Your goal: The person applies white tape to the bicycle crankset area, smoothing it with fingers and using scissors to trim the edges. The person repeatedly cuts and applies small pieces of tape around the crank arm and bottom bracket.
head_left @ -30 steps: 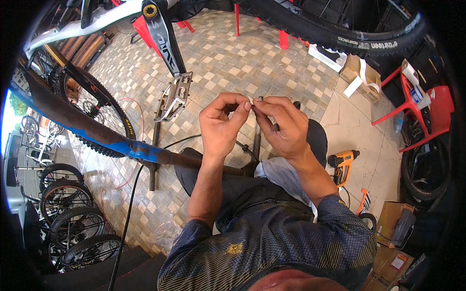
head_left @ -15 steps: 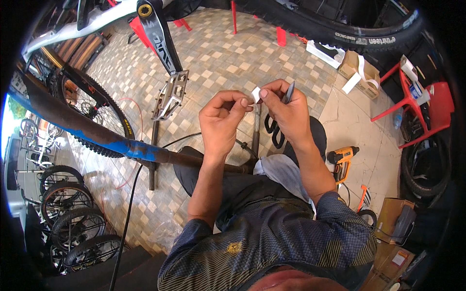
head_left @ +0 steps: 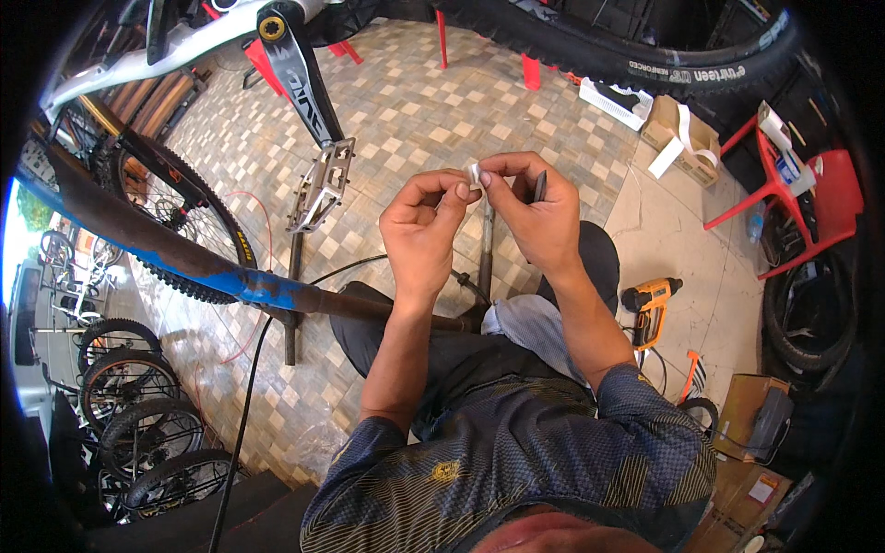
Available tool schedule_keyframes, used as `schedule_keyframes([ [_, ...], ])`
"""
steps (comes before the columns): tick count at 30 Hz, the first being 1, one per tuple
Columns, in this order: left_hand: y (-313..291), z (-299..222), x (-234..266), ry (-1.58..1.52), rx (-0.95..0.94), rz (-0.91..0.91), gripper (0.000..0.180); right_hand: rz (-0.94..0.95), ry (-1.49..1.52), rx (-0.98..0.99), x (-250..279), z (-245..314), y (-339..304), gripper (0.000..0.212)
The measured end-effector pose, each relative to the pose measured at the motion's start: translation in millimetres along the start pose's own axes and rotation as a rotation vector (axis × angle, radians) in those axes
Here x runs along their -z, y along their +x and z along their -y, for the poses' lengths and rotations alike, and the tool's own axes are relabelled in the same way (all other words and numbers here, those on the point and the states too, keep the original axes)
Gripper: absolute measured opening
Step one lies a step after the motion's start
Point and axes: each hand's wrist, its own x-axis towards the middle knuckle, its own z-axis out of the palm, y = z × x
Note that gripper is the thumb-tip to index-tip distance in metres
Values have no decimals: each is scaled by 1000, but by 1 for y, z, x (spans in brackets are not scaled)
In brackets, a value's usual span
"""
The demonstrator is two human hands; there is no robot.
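Note:
Both my hands are raised in front of me, fingertips nearly meeting around a small white piece of tape or paper-like strip (head_left: 475, 174). My left hand (head_left: 419, 221) pinches its near side between thumb and forefinger. My right hand (head_left: 539, 212) pinches the other side. A dark, pointed blade (head_left: 541, 186) sticks up between the fingers of my right hand; it seems to belong to scissors, whose handles are now hidden. Just below my fingertips stands a thin metal post (head_left: 486, 240).
A crank arm (head_left: 300, 78) with a flat pedal (head_left: 323, 189) hangs at upper left, above a blue-brown tube (head_left: 184, 249). An orange heat gun (head_left: 651, 300) lies on the floor at right, near a red chair (head_left: 820, 203). An open cardboard box (head_left: 682, 138) stands farther back.
The white piece has turned and looks narrower, and my right fingertips have come closer to my left. The blade in my right hand has tilted, and the black scissor loops have gone from sight.

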Motion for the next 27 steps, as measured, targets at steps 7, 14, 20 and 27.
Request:
schedule_keyframes([
  [7,-2,-3,-13,-14,16,-24,10,-49,-192,138,-2,3,-4,19],
  [14,5,3,-13,83,-58,-100,18,-7,209,-147,5,-15,12,16],
  [20,27,16,6,39,8,11,28,104,427,-254,-3,6,27,15],
  [27,61,12,8,-139,-58,30,22,188,356,-202,-9,15,58,15],
])
